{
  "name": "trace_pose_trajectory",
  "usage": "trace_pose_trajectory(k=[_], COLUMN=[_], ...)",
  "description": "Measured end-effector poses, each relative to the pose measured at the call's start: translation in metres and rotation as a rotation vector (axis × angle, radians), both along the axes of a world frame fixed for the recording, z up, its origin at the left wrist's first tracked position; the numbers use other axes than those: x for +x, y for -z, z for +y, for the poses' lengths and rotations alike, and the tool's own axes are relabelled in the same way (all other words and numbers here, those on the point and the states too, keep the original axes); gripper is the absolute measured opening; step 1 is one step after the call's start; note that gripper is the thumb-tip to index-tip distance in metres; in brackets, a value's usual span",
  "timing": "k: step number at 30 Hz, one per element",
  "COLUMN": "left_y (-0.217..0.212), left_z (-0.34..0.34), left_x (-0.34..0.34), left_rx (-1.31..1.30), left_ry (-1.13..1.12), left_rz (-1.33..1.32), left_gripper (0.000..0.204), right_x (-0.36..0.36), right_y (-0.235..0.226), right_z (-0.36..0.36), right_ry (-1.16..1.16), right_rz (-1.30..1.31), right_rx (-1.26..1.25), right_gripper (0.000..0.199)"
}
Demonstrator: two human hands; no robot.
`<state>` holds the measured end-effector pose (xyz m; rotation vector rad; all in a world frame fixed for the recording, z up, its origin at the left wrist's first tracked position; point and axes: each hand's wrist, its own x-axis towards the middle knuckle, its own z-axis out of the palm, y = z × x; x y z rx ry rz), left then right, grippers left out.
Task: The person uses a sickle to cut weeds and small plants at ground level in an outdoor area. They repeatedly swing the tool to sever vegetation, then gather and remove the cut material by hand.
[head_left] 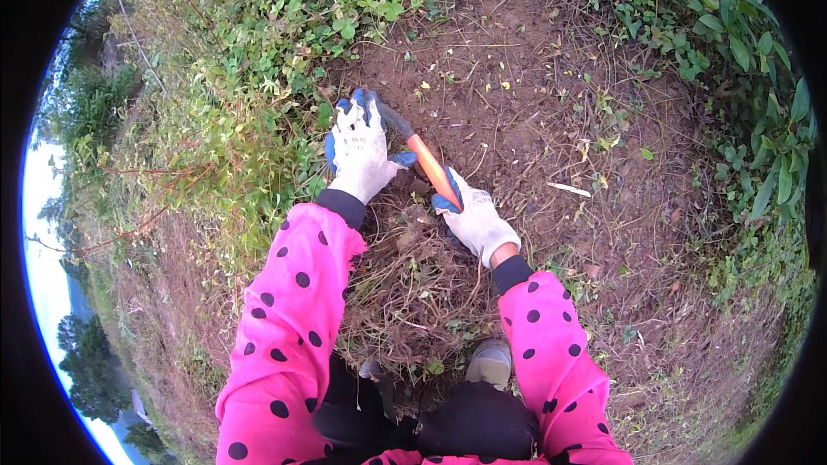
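My right hand (pixel 475 217), in a white glove with blue fingers, is closed round the lower end of an orange-handled hand tool (pixel 428 164). The tool slants up and left. Its dark curved metal part runs behind the fingers of my left hand (pixel 360 142), so its tip is hidden and I cannot tell its exact kind. That left hand wears a matching glove, fingers stretched forward and thumb out to the side, at the border of green leafy weeds (pixel 284 77) and bare soil (pixel 534 69). Pulled dry stems and roots (pixel 413 284) lie heaped below both hands.
A shoe (pixel 489 363) shows at the near edge of the heap, beside my dark-clad knees (pixel 478 422). Broad-leaved plants (pixel 767 120) crowd the right side. A pale stick (pixel 569 189) lies on the soil. Tall weeds and distant trees (pixel 90 366) fill the left.
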<state>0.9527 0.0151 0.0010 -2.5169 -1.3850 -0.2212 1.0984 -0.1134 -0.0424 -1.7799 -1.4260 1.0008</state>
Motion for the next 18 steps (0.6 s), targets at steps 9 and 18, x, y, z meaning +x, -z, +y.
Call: trace_pose_trajectory(k=[9, 18], left_y=[0.042, -0.003], left_z=[0.056, -0.014], left_x=[-0.042, -0.150], left_rx=[-0.413, -0.341], left_ry=[-0.361, -0.260], left_rz=[0.089, 0.302], left_gripper=[0.042, 0.032], right_x=[0.028, 0.011], right_y=[-0.021, 0.035], right_z=[0.035, -0.159], right_ry=[-0.168, -0.074], right_rz=[-0.424, -0.159], right_rx=[0.061, -0.166], right_gripper=[0.056, 0.064])
